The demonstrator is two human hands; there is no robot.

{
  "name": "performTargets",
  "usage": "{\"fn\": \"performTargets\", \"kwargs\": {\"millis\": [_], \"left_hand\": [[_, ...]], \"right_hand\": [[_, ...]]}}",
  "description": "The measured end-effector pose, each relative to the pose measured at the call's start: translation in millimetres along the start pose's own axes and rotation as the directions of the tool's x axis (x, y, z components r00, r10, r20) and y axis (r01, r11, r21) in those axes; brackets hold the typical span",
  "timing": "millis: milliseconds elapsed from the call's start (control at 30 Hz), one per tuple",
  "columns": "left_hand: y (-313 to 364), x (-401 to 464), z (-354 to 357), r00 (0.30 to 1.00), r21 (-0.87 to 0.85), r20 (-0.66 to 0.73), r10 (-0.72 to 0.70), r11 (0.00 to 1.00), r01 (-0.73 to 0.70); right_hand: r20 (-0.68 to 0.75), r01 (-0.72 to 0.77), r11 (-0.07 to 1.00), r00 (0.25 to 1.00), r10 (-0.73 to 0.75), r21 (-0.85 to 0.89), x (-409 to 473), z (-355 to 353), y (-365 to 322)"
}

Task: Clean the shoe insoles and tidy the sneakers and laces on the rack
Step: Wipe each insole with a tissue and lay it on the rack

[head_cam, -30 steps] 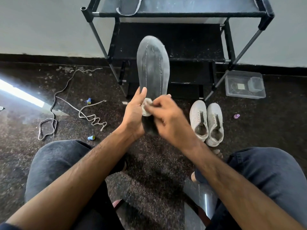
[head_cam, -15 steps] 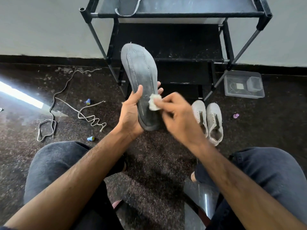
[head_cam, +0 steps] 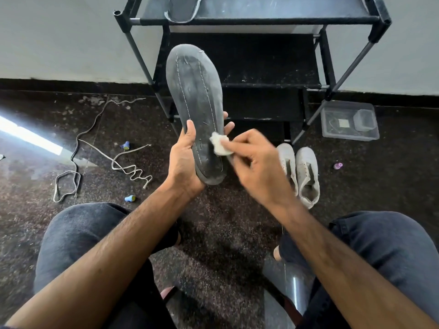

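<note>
— Head view: where is the insole [head_cam: 194,110]?
— Upright before the rack [head_cam: 251,20], heel gripped in the left hand [head_cam: 184,162], fingers curled round it.
— The right hand [head_cam: 256,167]?
— Fingers pinch a white wad [head_cam: 221,146] against the insole. White sneakers [head_cam: 299,172] stand on the floor, laces [head_cam: 114,157] well left.

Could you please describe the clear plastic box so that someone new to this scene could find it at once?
Start at the black shoe rack against the wall. On the dark floor by its right-hand legs, beyond the pair of white sneakers, lies the plastic box. It is the only see-through thing there, low and rectangular, with small items inside.
</note>
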State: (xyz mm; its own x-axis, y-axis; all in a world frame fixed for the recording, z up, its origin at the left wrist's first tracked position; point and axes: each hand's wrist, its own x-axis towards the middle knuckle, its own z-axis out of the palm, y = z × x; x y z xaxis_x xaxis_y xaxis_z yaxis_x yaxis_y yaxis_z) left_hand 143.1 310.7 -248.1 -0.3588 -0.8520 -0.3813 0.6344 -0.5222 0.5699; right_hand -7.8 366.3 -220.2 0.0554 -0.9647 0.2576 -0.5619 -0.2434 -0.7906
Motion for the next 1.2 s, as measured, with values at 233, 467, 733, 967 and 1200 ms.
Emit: {"fn": "performTargets", "kwargs": {"millis": [233,467,733,967,1200], "left_hand": [[5.8,2.7,-7.5,0.997,-0.033,-0.069,0.016,0.999,-0.018],[3.5,-0.4,0.7,0.992,0.114,-0.115,0.042,0.993,-0.029],[-0.8,-9.8,13.0,0.996,0.094,-0.087,-0.012,0.995,0.020],[-0.5,-9.5,7.7,0.995,-0.078,-0.090,-0.035,0.997,0.028],[7.0,-11.3,6.5,0.997,-0.101,-0.069,0.047,0.993,-0.054]], "right_hand": [[0.323,0.001,0.998,0.946,-0.021,0.062,-16.0,2.4,1.7],[0.063,-0.189,0.963,0.982,0.180,0.191,7.8,-24.8,7.2],[-0.120,-0.110,0.994,0.987,0.112,0.022,10.0,-7.1,6.2],[0.034,0.020,1.000,0.999,-0.020,-0.016,-13.9,28.0,-5.0],[0.134,0.040,0.986,0.989,-0.062,0.162,-35.7,28.2,-20.5]]}}
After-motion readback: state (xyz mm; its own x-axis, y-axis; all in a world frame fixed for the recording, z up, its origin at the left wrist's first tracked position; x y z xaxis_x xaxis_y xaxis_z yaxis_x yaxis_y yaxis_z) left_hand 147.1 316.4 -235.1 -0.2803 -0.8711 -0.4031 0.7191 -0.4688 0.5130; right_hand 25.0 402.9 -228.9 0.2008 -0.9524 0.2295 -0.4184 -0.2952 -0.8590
